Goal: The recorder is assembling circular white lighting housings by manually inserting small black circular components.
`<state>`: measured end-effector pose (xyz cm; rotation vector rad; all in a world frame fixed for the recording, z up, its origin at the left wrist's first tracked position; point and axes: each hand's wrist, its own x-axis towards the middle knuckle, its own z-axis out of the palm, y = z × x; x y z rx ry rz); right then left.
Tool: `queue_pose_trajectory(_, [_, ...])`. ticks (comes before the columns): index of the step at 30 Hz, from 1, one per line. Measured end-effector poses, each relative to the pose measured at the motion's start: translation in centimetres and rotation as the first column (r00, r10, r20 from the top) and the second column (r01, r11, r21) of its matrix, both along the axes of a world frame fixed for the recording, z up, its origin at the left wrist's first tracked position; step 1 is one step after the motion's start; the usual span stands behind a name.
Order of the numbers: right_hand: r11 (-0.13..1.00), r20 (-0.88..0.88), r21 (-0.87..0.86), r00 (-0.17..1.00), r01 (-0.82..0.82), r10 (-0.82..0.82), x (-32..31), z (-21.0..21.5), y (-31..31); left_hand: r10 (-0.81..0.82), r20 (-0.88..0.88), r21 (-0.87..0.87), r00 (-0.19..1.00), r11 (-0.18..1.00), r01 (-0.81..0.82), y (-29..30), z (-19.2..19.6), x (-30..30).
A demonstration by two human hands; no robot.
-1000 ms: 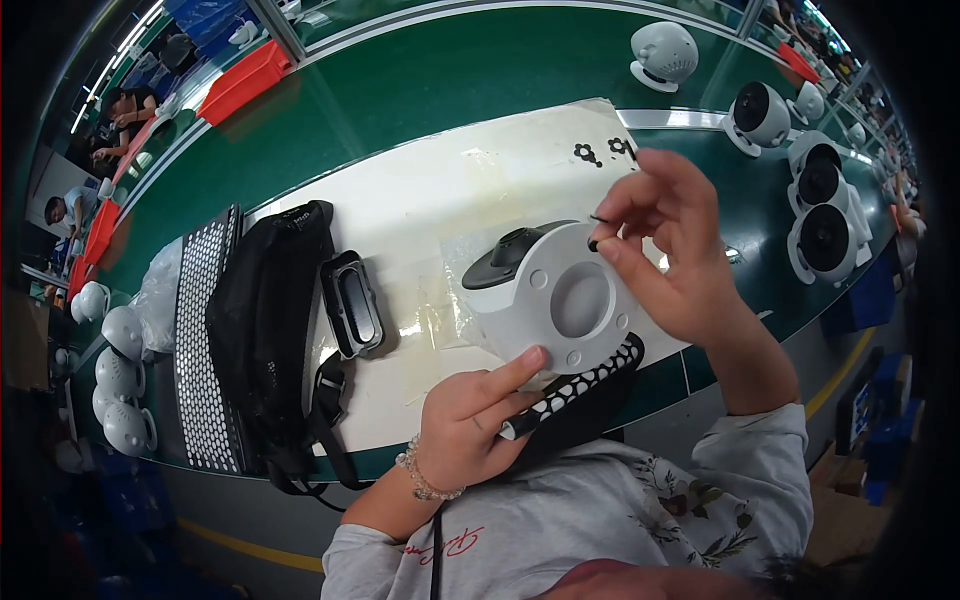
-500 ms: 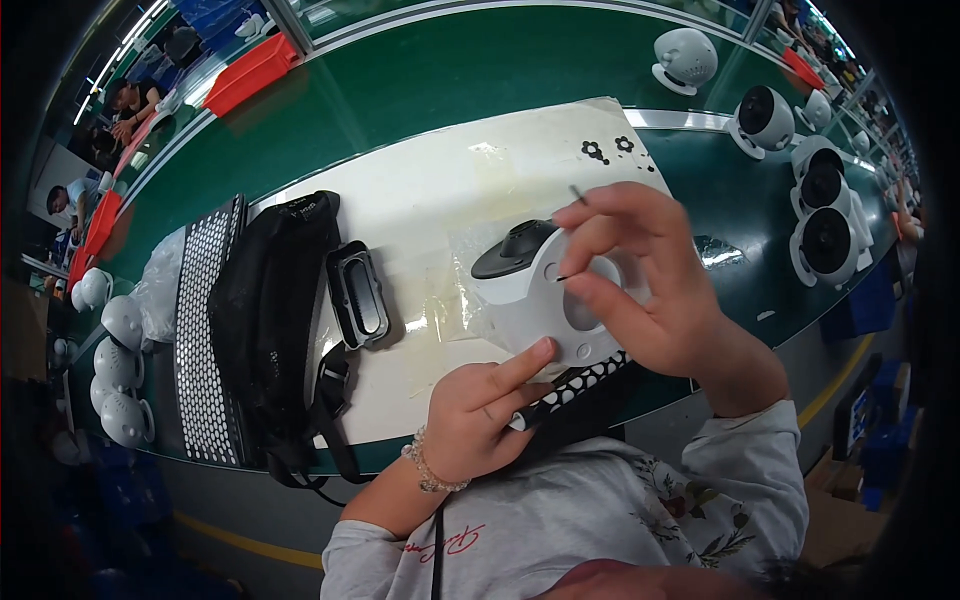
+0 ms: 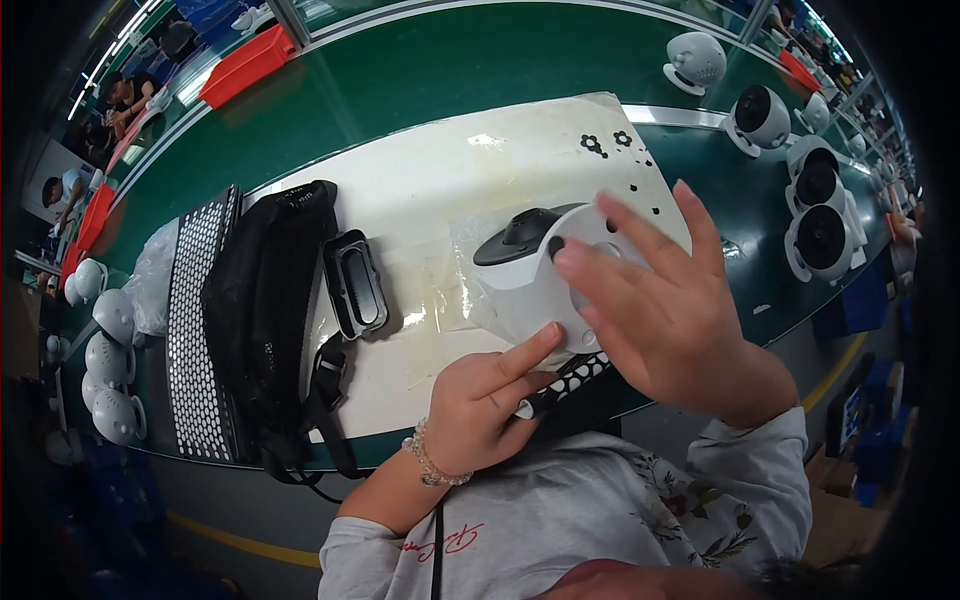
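1. Starting at the left edge of the green tabletop, some white round housings stand in a group, and next to them lies a black perforated sheet.
2. A black bag rests beside it, with a small black frame part touching the white mat.
3. My left hand has the fingers half curled; the index finger presses the lower edge of the white camera housing, near the front edge of the tabletop.
4. My right hand lies over the housing with the fingers spread wide and grips nothing that I can see.
5. More white cameras stand along the right edge.
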<state>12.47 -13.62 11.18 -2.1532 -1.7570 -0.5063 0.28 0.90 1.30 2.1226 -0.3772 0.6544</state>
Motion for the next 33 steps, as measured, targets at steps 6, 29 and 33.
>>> queue_pose_trajectory(6, [0.951, -0.431, 0.303, 0.899, 0.068, 0.073, 0.1, -3.9, -2.1, 0.056, 0.058, -0.018, 0.997, 0.998, -0.055, -0.4, -0.6, 0.3])
queue_pose_trajectory(29, [0.989, -0.292, 0.149, 0.954, -0.024, 0.067, -3.1, -3.9, -1.7, 0.089, 0.109, -0.067, 0.990, 0.994, -0.082, -0.7, -0.9, 0.5])
queue_pose_trajectory(33, [0.946, -0.101, 0.270, 0.971, -0.182, 0.215, -2.9, -5.4, -1.8, 0.083, 0.089, -0.052, 0.993, 0.996, -0.079, -0.6, -0.8, 0.5])
